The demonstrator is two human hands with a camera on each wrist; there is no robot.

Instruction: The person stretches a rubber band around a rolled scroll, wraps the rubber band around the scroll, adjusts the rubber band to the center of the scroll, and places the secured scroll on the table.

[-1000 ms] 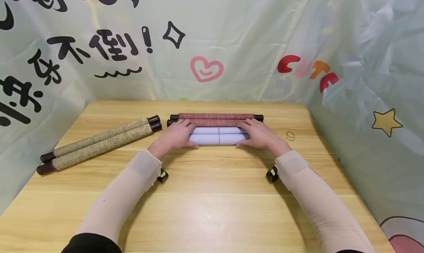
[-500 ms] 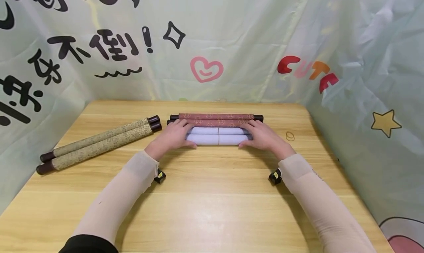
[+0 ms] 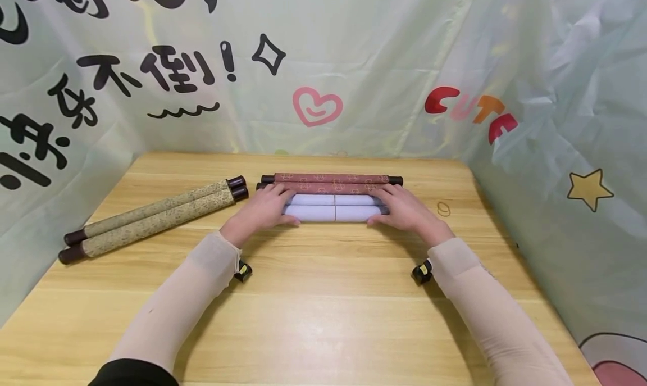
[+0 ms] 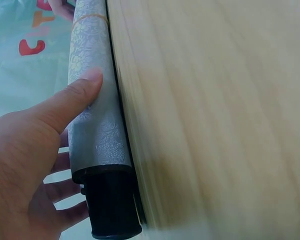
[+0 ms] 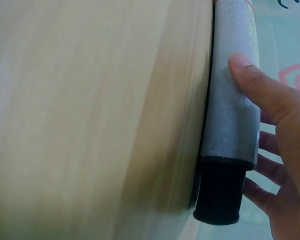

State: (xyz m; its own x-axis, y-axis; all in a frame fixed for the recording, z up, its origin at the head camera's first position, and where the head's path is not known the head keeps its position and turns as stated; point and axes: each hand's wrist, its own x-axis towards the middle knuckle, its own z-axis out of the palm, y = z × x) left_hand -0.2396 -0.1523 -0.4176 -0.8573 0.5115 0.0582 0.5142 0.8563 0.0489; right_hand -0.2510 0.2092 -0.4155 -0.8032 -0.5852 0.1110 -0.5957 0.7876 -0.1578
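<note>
A silver-white scroll (image 3: 313, 213), rolled from both sides into two parallel rolls, lies crosswise on the table with a thin band around its middle. My left hand (image 3: 265, 207) grips its left end, thumb along the near side and fingers over the far side. At the right end, my right hand (image 3: 405, 209) holds it the same way. The left wrist view shows the scroll's patterned cloth (image 4: 97, 140) and a black end knob below the thumb. A matching black knob (image 5: 221, 195) shows in the right wrist view. Directly behind lies a dark red patterned scroll (image 3: 331, 178).
A beige patterned scroll (image 3: 156, 220) with dark brown knobs lies slanted on the left of the table. Thin loose rubber bands (image 3: 443, 208) lie to the right. A pale printed curtain (image 3: 374, 66) stands behind the table (image 3: 318, 318) and along its sides.
Both hands have slid slightly outward along the silver-white scroll toward its ends, showing more of its middle. The scrolls stay in place on the table.
</note>
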